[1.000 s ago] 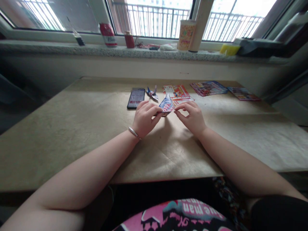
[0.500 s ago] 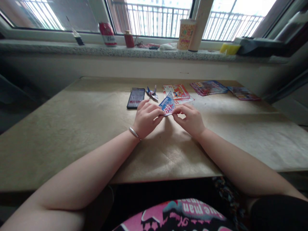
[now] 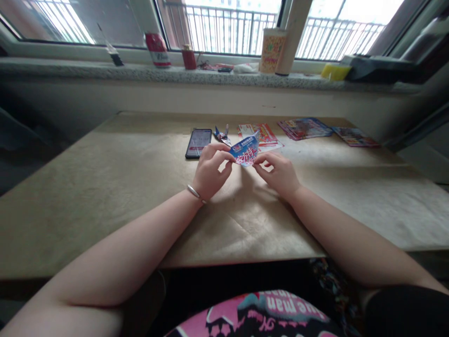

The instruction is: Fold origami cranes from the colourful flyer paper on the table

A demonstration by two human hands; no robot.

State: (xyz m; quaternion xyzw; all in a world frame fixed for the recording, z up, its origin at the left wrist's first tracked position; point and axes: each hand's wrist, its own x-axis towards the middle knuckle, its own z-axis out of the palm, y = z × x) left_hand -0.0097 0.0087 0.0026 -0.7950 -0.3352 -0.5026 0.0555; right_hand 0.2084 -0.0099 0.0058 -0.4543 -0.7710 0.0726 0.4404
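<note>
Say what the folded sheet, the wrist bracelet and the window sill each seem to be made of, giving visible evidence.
Folded sheet: probably thin printed paper, perhaps glossy; it has sharp corners and bright print.
Bracelet: likely polished metal, silver-toned with a bright shine; which metal is unclear.
Window sill: speckled grey, suggesting granite or an imitation.
</note>
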